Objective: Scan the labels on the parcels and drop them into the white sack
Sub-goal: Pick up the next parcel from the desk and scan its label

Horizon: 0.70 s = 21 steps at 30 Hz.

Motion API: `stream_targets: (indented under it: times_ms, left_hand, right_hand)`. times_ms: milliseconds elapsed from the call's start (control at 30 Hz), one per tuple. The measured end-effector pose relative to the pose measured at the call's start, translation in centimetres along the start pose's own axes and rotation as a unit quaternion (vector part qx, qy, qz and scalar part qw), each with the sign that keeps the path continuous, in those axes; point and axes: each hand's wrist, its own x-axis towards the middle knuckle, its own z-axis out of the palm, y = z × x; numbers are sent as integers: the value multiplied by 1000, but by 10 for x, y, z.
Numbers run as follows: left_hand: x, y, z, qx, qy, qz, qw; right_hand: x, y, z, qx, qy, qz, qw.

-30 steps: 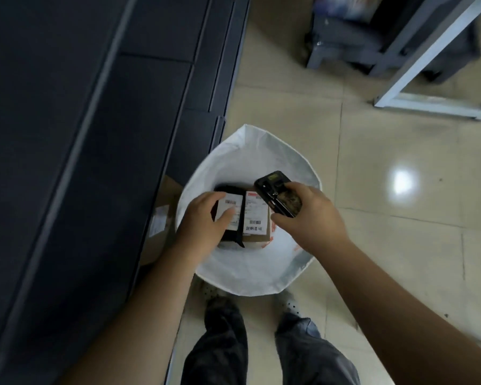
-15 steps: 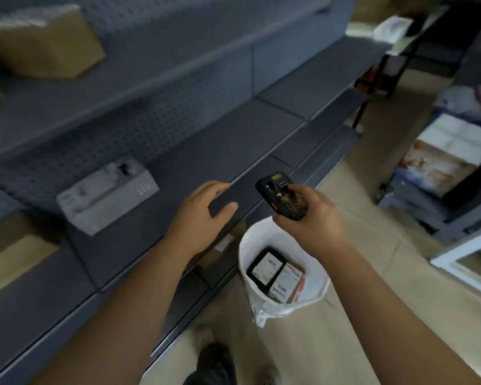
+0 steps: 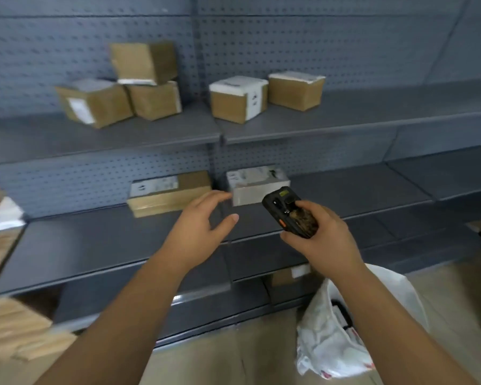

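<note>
Reaching toward the middle shelf (image 3: pixel 100 245), the left hand (image 3: pixel 199 226) hangs in the air with fingers and thumb spread and relaxed, holding nothing. Its fingertips (image 3: pixel 225 194) lie just short of the grey-wrapped parcel (image 3: pixel 257 184), which sits at about 1 o'clock from the hand; whether they touch it cannot be told because of blur. At 11 o'clock from the same hand lies a flat brown parcel (image 3: pixel 170 191) with a white label on top, side by side with the grey one on that shelf.

The right hand (image 3: pixel 321 237) grips a black handheld scanner (image 3: pixel 290 212), fingers curled round its lower body, the top end tilted toward 11 o'clock, an orange button showing on its side.

On the upper shelf (image 3: pixel 372 112), at 12 o'clock from the hands, stand five brown cartons: a group of three (image 3: pixel 122 93) at the left, one of them tilted on top of the others, and a pair (image 3: pixel 267 97) at the right, with white tape or labels.

The white sack (image 3: pixel 325 345) stands on the floor at 5 o'clock from the right hand, partly behind the right forearm. Its mouth is open, and a dark parcel (image 3: pixel 342 315) shows inside. More brown cardboard (image 3: pixel 14 326) lies blurred at the left edge, at 8 o'clock.
</note>
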Motion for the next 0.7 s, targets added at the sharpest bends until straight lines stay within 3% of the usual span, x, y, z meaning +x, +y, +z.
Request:
stream_targets:
  times_ms: [333,700]
  left_hand:
    - [-250,-127,-228,95,146,-180,968]
    - [-437,-203,-392,176,331,-345,860]
  right_hand:
    - [-107,-221,215,58,-194,-149,968]
    - [-174,-444,405,105,-343,-315,879]
